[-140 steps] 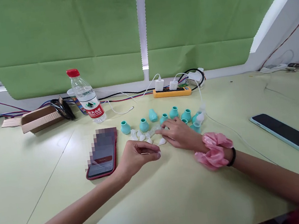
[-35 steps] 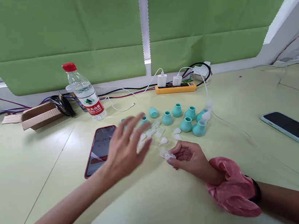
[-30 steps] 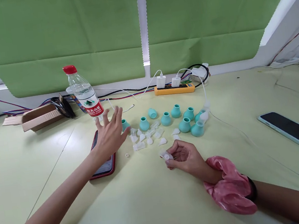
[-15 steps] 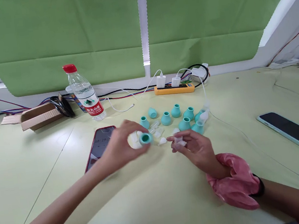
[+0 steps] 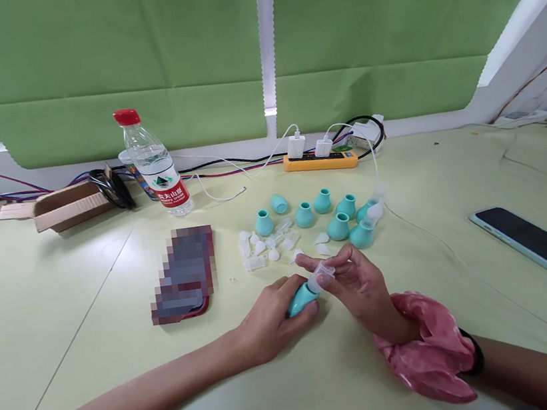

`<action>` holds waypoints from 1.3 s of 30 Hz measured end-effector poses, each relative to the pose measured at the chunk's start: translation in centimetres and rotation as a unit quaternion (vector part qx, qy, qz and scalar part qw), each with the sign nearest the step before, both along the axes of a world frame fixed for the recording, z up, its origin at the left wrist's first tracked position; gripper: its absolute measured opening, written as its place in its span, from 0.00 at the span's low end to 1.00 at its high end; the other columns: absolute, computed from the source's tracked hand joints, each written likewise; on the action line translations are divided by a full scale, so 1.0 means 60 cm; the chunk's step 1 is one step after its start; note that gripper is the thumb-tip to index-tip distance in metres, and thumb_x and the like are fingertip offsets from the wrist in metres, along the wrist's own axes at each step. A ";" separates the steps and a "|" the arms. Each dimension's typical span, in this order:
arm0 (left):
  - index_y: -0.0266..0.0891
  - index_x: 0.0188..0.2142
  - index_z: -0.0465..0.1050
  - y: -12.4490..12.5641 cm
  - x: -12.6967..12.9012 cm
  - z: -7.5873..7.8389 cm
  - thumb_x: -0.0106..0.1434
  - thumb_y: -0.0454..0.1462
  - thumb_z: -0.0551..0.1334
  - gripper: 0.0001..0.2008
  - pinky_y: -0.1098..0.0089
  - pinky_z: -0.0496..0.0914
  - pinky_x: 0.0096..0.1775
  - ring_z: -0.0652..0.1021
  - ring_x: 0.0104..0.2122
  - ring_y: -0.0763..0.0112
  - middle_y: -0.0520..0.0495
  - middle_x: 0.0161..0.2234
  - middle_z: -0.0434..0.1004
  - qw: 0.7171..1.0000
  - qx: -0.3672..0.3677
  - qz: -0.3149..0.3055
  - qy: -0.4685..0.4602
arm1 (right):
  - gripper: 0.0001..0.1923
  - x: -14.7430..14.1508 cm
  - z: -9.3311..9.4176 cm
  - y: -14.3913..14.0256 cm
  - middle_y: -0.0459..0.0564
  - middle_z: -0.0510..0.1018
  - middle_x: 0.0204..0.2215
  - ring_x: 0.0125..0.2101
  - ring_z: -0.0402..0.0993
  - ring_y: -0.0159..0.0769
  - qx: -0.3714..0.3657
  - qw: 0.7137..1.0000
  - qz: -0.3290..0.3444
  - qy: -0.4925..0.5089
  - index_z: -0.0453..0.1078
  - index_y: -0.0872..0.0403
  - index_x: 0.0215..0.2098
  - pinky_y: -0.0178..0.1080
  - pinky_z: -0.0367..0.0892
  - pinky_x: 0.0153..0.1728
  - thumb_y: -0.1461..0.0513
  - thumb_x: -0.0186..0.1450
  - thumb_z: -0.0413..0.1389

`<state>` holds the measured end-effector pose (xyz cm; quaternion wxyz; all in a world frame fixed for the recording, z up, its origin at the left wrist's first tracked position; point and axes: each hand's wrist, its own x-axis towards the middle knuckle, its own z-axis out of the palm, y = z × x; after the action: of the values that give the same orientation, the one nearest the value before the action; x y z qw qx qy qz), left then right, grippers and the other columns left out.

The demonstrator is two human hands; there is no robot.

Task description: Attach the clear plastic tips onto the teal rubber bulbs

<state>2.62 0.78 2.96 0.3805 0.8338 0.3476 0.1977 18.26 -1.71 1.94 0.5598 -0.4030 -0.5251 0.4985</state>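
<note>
My left hand (image 5: 275,315) is closed around a teal rubber bulb (image 5: 300,301), which lies tilted with its neck toward the right. Between the fingers of my right hand (image 5: 357,285) is a clear plastic tube (image 5: 320,277); its lower end meets the neck of the bulb. Whether the tube is inside the neck or only against it, I cannot tell. Beyond my hands lie several clear plastic tubes (image 5: 255,262) and small white caps (image 5: 273,255). Several more teal bulbs (image 5: 304,215) stand or lie behind them, and a couple at the right have clear tops (image 5: 374,212) fitted.
A blurred-out phone (image 5: 184,270) lies left, another phone (image 5: 544,247) right. A water bottle (image 5: 161,173) stands behind, near an open cardboard box (image 5: 72,204). A yellow power strip (image 5: 321,161) with chargers sits at the back. A white cable (image 5: 440,243) crosses the right side.
My left hand has brought the teal bulb down and right to my right hand. The bulb and the clear tube, apart before, now meet. The head view has shifted slightly.
</note>
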 end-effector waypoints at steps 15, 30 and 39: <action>0.35 0.22 0.62 0.010 -0.004 0.014 0.53 0.37 0.55 0.08 0.75 0.54 0.23 0.62 0.21 0.77 0.53 0.20 0.61 0.999 -0.028 0.039 0.018 | 0.11 0.026 0.017 0.016 0.51 0.71 0.33 0.36 0.67 0.37 0.043 0.962 0.090 -0.253 0.64 0.54 0.31 0.40 0.62 0.38 0.55 0.61 0.47; 0.34 0.23 0.65 0.009 -0.009 0.011 0.54 0.43 0.56 0.13 0.77 0.54 0.20 0.59 0.18 0.79 0.54 0.17 0.59 0.997 -0.068 0.019 0.023 | 0.10 0.019 0.002 0.005 0.39 0.53 0.20 0.20 0.50 0.25 -0.096 0.967 0.229 -0.059 0.53 0.52 0.33 0.31 0.49 0.20 0.54 0.63 0.44; 0.34 0.23 0.63 0.021 -0.010 0.015 0.53 0.47 0.56 0.16 0.76 0.53 0.16 0.58 0.15 0.80 0.54 0.16 0.57 0.950 -0.307 -0.055 -0.002 | 0.10 0.014 -0.020 -0.002 0.41 0.56 0.22 0.20 0.51 0.26 -0.033 0.965 0.178 -0.189 0.53 0.52 0.35 0.31 0.52 0.21 0.54 0.64 0.41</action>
<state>2.04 2.06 3.88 0.6294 0.6937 0.3445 0.0620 19.09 -1.81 0.75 0.3393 -0.4080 -0.6678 0.5220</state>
